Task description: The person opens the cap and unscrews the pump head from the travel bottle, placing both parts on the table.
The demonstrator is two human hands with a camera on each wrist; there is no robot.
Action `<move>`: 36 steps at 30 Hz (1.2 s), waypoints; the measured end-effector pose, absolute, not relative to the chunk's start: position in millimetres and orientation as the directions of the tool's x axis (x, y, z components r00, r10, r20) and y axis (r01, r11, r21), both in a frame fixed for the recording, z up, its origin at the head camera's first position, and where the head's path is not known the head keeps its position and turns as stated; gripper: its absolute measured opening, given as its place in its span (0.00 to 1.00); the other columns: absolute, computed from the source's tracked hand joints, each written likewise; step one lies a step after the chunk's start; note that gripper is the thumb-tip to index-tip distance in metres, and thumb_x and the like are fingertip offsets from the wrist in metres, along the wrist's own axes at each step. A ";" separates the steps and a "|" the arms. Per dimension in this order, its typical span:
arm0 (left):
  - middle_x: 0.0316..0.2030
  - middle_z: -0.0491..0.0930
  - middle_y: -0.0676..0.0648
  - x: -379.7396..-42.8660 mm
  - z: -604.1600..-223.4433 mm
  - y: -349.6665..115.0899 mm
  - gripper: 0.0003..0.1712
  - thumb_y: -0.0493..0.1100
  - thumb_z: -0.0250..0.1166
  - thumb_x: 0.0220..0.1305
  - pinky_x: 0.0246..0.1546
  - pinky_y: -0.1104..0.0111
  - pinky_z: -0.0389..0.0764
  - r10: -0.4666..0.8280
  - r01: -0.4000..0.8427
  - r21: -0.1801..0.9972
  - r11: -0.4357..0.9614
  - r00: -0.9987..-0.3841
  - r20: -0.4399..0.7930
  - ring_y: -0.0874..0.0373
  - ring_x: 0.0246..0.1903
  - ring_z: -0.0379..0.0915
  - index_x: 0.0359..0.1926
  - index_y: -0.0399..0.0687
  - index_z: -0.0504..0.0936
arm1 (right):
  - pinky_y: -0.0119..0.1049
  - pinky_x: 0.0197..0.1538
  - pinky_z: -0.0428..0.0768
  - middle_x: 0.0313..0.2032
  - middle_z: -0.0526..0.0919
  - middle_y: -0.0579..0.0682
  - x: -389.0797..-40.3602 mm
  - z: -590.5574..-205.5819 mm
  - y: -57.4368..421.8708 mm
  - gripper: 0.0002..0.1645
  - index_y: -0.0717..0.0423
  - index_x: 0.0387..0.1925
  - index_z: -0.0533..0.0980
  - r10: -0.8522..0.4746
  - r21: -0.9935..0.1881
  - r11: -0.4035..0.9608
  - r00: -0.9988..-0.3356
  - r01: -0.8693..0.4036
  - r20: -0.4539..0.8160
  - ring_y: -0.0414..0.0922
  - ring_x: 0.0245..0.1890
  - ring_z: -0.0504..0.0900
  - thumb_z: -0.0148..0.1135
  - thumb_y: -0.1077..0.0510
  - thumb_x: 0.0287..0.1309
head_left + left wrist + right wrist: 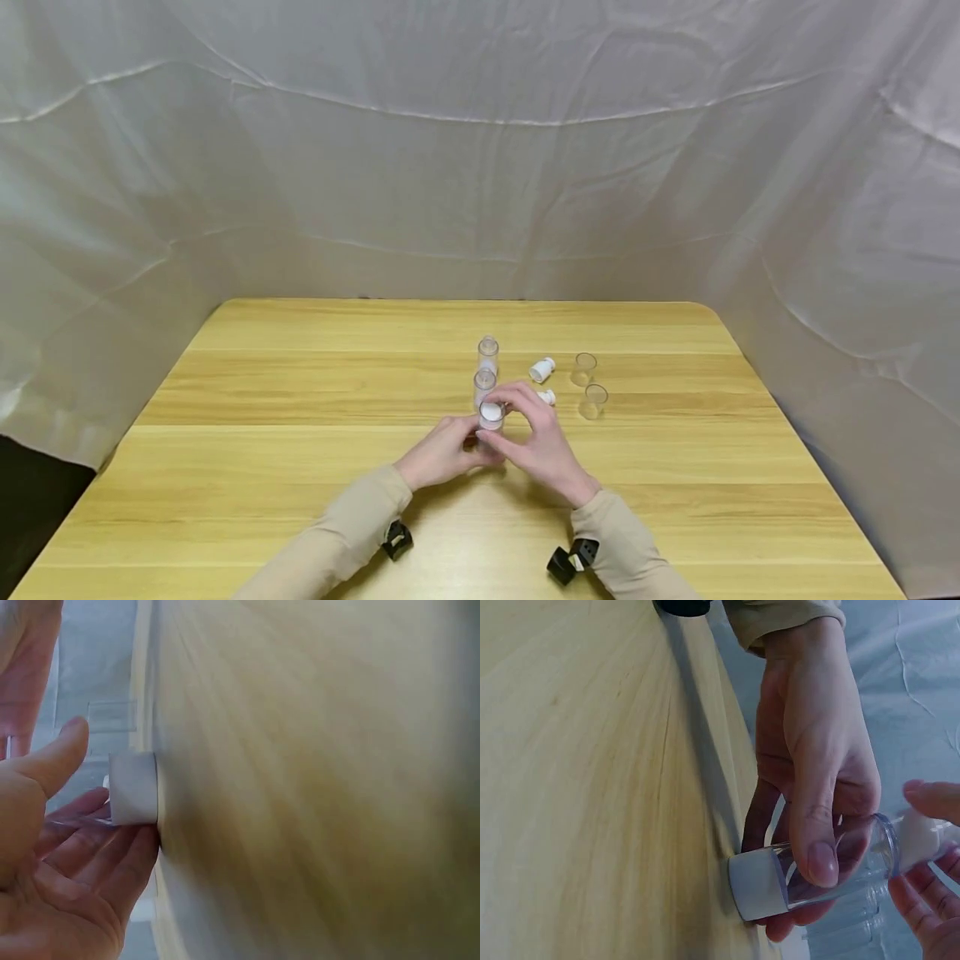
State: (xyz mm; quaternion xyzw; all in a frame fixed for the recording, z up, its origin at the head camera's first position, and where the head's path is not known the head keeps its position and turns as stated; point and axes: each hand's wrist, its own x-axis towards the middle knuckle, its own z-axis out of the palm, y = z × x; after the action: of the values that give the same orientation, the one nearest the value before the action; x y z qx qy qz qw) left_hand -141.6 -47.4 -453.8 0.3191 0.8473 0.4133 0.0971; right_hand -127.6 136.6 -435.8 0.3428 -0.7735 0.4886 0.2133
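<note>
Beige sleeves (352, 517) lie nearest us, at seven and five o'clock from the clear bottle (862, 866). Our left hand (444, 452) grips its lower part; our right hand (543, 446) pinches its top piece (491, 412). The wooden table (262, 467) spreads broadly to nine and three; beyond its far edge (rounded corners) hangs pale sheeting (450, 183).

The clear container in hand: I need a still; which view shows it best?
The right wrist view: the clear container is large, with wall and white base showing. The head view has it small and partly hidden; the left wrist view shows mainly the base.
</note>
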 end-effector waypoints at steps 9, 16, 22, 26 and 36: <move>0.57 0.83 0.40 -140.3 -454.3 -43.1 0.28 0.45 0.68 0.66 0.62 0.57 0.82 0.616 0.469 0.754 0.460 -0.780 0.110 0.49 0.56 0.82 0.64 0.41 0.76 | 0.33 0.49 0.84 0.43 0.85 0.54 -127.8 -434.7 140.3 0.24 0.59 0.47 0.80 -0.323 -0.610 0.295 -0.678 -0.735 0.660 0.47 0.44 0.82 0.78 0.67 0.46; 0.54 0.85 0.41 -140.4 -453.9 -41.8 0.24 0.45 0.68 0.66 0.59 0.59 0.83 0.612 0.455 0.759 0.465 -0.785 0.095 0.50 0.53 0.83 0.60 0.42 0.79 | 0.32 0.49 0.84 0.43 0.86 0.53 -127.6 -433.4 142.4 0.22 0.57 0.48 0.80 -0.323 -0.635 0.291 -0.698 -0.716 0.639 0.45 0.44 0.82 0.76 0.67 0.49; 0.53 0.86 0.41 -140.3 -454.3 -42.0 0.22 0.45 0.68 0.66 0.60 0.58 0.83 0.613 0.458 0.763 0.456 -0.783 0.104 0.50 0.53 0.83 0.59 0.44 0.79 | 0.30 0.49 0.83 0.44 0.85 0.54 -126.6 -429.7 142.4 0.23 0.59 0.48 0.80 -0.277 -0.668 0.255 -0.715 -0.699 0.642 0.45 0.44 0.82 0.75 0.69 0.49; 0.51 0.86 0.42 -140.7 -454.7 -41.9 0.22 0.45 0.68 0.66 0.58 0.59 0.83 0.612 0.450 0.770 0.451 -0.785 0.100 0.50 0.51 0.84 0.59 0.44 0.79 | 0.26 0.54 0.82 0.45 0.84 0.62 -125.7 -424.6 141.9 0.24 0.67 0.49 0.78 -0.238 -0.661 0.160 -0.679 -0.733 0.695 0.43 0.45 0.81 0.73 0.75 0.47; 0.49 0.87 0.41 -139.7 -454.4 -40.3 0.17 0.44 0.68 0.66 0.59 0.57 0.83 0.603 0.421 0.779 0.465 -0.795 0.070 0.50 0.51 0.84 0.52 0.42 0.80 | 0.26 0.59 0.82 0.45 0.82 0.69 -124.0 -414.6 156.2 0.30 0.73 0.52 0.76 -0.154 -0.643 0.110 -0.652 -0.758 0.742 0.36 0.50 0.81 0.70 0.82 0.42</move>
State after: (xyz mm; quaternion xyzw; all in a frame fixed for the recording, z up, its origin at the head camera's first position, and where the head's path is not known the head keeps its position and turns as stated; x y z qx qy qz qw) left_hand -139.7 -40.3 -454.4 0.3014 0.8490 0.4202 0.1082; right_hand -124.0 156.2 -414.6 0.3265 -0.6981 0.5819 0.2597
